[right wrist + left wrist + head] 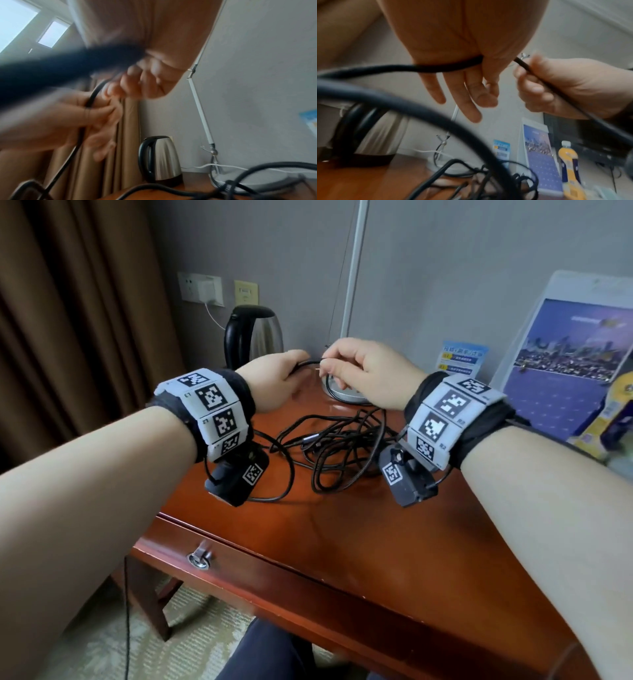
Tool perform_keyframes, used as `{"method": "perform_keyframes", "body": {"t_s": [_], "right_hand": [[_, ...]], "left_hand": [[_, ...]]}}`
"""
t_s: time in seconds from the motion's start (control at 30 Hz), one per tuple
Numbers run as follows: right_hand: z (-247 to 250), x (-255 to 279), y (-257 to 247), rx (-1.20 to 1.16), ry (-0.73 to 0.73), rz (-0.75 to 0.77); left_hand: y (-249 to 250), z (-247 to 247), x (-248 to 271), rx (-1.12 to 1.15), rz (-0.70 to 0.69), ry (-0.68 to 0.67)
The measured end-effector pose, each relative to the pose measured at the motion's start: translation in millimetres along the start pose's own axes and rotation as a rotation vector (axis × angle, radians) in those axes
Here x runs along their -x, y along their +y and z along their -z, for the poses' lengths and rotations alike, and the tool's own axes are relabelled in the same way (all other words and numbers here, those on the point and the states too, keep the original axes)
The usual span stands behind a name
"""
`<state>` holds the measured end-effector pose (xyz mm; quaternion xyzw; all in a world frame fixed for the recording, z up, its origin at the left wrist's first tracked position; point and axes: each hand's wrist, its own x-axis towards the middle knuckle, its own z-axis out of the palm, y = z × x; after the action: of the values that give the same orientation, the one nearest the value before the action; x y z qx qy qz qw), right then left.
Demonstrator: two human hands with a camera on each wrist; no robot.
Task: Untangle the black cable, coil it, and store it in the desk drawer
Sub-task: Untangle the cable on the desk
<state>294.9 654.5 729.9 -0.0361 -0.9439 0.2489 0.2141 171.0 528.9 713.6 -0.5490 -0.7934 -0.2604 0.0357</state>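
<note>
A tangled black cable (342,446) lies heaped on the middle of the red-brown desk (394,535). One strand rises from it and runs between my two hands above the desk's back. My left hand (274,378) holds that strand (436,67) under the thumb, with its fingers (458,94) hanging fairly straight. My right hand (359,371) pinches the strand near its end with curled fingers (532,88). In the right wrist view the cable (92,97) passes through the left hand (60,115). The desk drawer (308,587) is closed, with a metal knob (198,559).
A steel kettle (253,337) stands at the desk's back left, a lamp base (346,397) behind the hands. A blue card (462,359), a brochure stand (565,364) and a yellow bottle (568,162) sit at the right. Brown curtains (68,320) hang left.
</note>
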Motion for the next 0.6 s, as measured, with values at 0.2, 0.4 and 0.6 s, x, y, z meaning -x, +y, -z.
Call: {"method": "perform_keyframes", "body": {"t_s": [0.2,0.4,0.6], "right_hand": [[22,34,42,0.241,-0.181,-0.322],[0,47,72,0.464,-0.388,-0.412],[-10,37,88,0.575,-0.162,-0.445]], "left_hand": [[-38,9,10,-0.122,0.159,-0.075],[-64,11,9,-0.527,0.225,-0.311],[-61,-3,14,-0.351,0.208,-0.283]]}}
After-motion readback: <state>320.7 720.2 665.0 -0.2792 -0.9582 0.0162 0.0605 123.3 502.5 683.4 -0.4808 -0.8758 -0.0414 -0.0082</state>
